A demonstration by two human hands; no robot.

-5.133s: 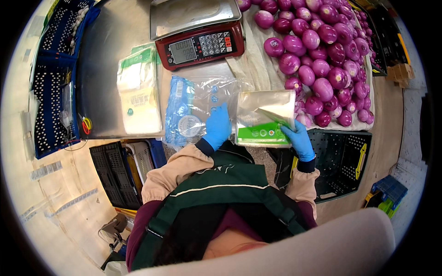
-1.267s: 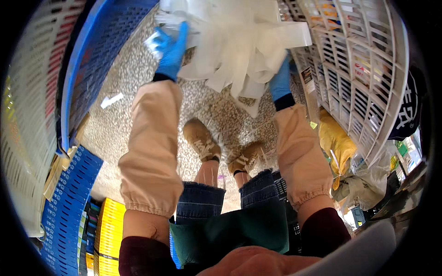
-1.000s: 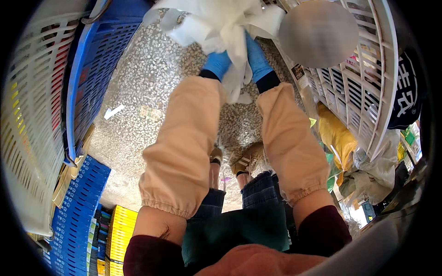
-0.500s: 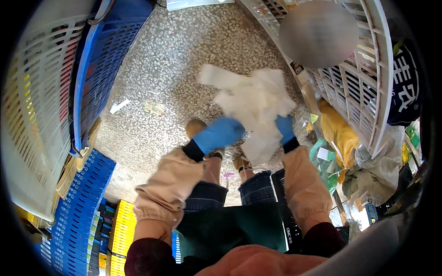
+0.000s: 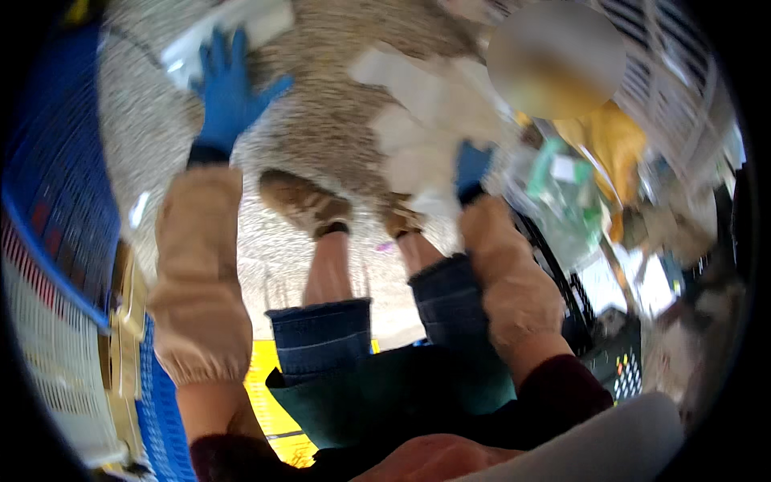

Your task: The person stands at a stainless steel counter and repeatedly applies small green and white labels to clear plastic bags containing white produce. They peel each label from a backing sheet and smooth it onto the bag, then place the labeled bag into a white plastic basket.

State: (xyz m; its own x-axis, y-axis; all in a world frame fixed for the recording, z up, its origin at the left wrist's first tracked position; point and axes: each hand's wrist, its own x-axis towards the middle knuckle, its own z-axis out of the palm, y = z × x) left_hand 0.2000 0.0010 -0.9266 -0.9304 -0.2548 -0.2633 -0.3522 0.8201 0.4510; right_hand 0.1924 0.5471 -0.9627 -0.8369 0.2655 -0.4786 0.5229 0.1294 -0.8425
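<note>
My left hand (image 5: 229, 92), in a blue glove, is stretched out at the upper left with its fingers spread. It reaches over the near edge of a flat, whitish plastic-looking package (image 5: 269, 20) on the floor; whether they touch is unclear. Blurred white sheets, paper or thin cloth (image 5: 426, 108), lie in an uneven heap ahead of my feet. Beside the heap's right edge is my right hand (image 5: 475, 167), gloved in blue too. Its fingers are smeared, and any grip on the sheets cannot be made out.
Blue (image 5: 56, 177) and white (image 5: 60, 345) slatted crates stand along the left. On the right are a white crate (image 5: 683, 104), a yellow sack (image 5: 618, 153) and green-tinted clear plastic (image 5: 566, 209). A yellow crate (image 5: 277, 402) sits behind my legs. My shoes (image 5: 301, 201) rest on speckled floor.
My left hand has swung from beside the white sheets to the far upper left, fingers now spread. The view has turned and blurred. My right hand stays near the sheets.
</note>
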